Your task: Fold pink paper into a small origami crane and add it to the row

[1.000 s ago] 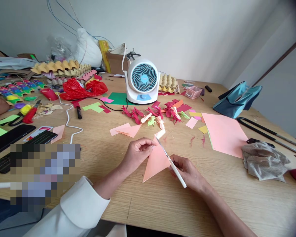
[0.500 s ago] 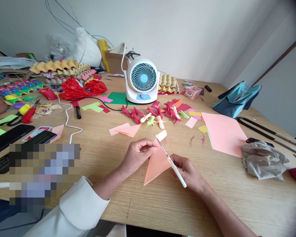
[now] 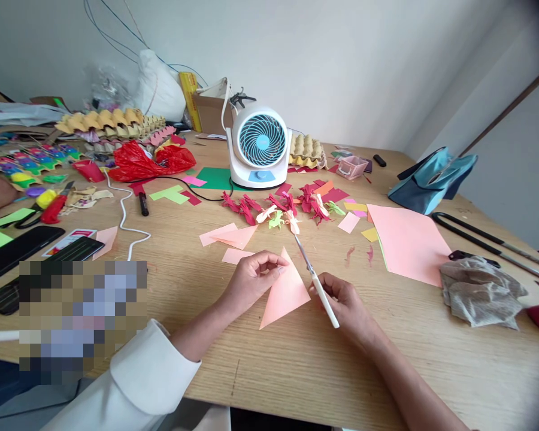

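Between the thumb and fingers of my left hand [image 3: 258, 278] is the edge of a pink folded paper triangle [image 3: 285, 292], whose lower tip points toward the table's front. White-handled scissors [image 3: 322, 296] are in my right hand [image 3: 344, 302], their blades pointing up and away, just right of the paper and apart from it. The blades look closed. A small pink strip [image 3: 236, 256] lies on the wood behind my left hand. Farther back are more pink paper pieces [image 3: 236, 236] and crumpled red, green and peach paper shapes [image 3: 276, 220].
A white fan [image 3: 261, 143] stands at the back centre. Large pink sheets [image 3: 408, 245], a grey cloth [image 3: 480, 293] and a blue bag [image 3: 431, 179] are on the right. Phones [image 3: 22, 251], a red plastic bag [image 3: 148, 161] and egg trays [image 3: 112, 123] sit left. A person's arm shows at the left edge.
The scissors have come away from the paper's edge, their blades now closed. The pink strip that was at the blades now lies on the table behind my left hand.
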Tool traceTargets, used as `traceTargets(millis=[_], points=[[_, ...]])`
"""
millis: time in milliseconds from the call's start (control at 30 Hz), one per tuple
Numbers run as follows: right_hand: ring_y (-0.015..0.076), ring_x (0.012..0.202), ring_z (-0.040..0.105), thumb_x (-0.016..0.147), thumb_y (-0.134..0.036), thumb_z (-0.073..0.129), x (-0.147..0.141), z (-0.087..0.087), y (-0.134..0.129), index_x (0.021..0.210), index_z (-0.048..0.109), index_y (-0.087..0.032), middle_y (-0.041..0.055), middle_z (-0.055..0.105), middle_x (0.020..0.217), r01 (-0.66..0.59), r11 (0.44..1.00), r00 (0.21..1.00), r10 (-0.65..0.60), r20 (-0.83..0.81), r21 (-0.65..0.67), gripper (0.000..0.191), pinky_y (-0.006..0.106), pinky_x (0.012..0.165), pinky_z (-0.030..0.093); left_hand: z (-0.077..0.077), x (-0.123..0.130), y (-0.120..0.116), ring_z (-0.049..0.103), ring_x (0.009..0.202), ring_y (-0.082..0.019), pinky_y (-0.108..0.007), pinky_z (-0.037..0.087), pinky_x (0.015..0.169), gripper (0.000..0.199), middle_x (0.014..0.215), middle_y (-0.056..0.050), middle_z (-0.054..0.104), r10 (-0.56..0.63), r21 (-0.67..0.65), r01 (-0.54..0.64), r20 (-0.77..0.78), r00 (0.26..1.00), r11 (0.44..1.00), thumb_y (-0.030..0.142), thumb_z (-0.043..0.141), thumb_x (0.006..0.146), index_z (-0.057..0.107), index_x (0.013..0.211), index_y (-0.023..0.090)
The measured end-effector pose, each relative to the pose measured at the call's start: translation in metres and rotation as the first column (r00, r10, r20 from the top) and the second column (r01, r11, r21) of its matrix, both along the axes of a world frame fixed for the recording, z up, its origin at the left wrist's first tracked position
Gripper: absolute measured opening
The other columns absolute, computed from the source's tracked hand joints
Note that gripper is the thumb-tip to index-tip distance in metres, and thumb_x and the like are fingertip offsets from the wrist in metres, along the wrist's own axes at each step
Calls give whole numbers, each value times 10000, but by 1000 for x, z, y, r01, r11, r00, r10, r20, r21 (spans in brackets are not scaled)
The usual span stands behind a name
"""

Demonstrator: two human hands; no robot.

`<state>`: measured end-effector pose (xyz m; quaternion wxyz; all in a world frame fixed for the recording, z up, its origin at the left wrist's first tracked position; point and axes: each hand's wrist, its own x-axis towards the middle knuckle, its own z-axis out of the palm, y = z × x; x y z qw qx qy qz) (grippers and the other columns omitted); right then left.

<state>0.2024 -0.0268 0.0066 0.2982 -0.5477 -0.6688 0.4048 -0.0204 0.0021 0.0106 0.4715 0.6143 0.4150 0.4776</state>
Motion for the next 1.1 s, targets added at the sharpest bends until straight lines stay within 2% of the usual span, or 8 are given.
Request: traceTargets(millis=[133, 200, 300, 467, 700, 900, 1033, 1100], points=[[109, 553, 390, 872, -415, 535, 16, -7, 9, 748, 513, -202, -52, 444, 600, 71, 990, 962, -101, 253, 126, 248, 239, 542, 291, -9, -2, 4, 626, 834, -153, -252, 470, 745, 154, 896, -42, 691, -10, -32, 9, -26, 1000, 999, 240, 665, 818, 697, 948, 164], [112, 533, 404, 850, -382, 549, 24, -10, 13, 742, 510, -206, -46, 480, 592, 89, 964, 892, -188, 411, 249, 211, 253, 562, 288, -12, -2, 6, 607, 798, -140, -239, 456, 713, 167, 864, -30, 670, -13, -53, 11, -41, 999, 999, 243, 665, 806, 689, 951, 164], [131, 576, 488, 856, -399, 548, 36, -14, 17, 703, 524, -202, -12, 571, 656, 7, 922, 781, -247, 574, 387, 250, 285, 639, 310, -14, 0, 7, 575, 726, -120, -226, 430, 661, 159, 796, -4, 628, -18, -92, 13, -55, 998, 996, 243, 666, 780, 652, 915, 162], [186, 695, 601, 867, -476, 544, 54, -15, 20, 779, 633, -206, 30, 631, 745, 19, 914, 672, -312, 672, 405, 297, 325, 697, 330, -19, 1, 12, 559, 670, -108, -223, 419, 625, 205, 746, 27, 576, 23, -130, -30, -50, 998, 991, 222, 693, 705, 519, 804, 178], [225, 824, 642, 812, -465, 616, 70, -13, 21, 985, 695, -226, 61, 675, 920, 55, 931, 690, -298, 660, 362, 305, 358, 781, 380, -22, -2, 16, 589, 677, -125, -237, 449, 650, 372, 749, 22, 618, 45, -115, -53, -73, 996, 992, 224, 682, 712, 559, 1060, 176], [246, 844, 640, 839, -474, 613, 70, -5, 19, 936, 696, -218, 73, 667, 902, 79, 907, 742, -331, 583, 415, 286, 351, 745, 429, -16, -11, 19, 593, 704, -144, -238, 450, 640, 172, 780, -21, 666, -23, -75, 9, -185, 983, 997, 325, 624, 783, 636, 814, 155], [207, 768, 634, 888, -436, 555, 63, -5, 22, 843, 667, -208, 61, 658, 844, 151, 854, 818, -391, 423, 497, 258, 320, 701, 446, -5, -40, 46, 573, 681, -140, -237, 436, 636, 238, 757, 1, 640, 79, -25, -90, -286, 955, 996, 401, 582, 803, 606, 782, 164], [191, 733, 625, 899, -398, 540, 56, -6, 23, 822, 663, -206, 54, 653, 822, 149, 855, 840, -375, 393, 497, 241, 311, 690, 445, -2, -58, 67, 576, 687, -146, -239, 433, 628, 261, 758, 7, 634, 214, 43, -219, -446, 869, 975, 419, 513, 839, 584, 782, 174]])
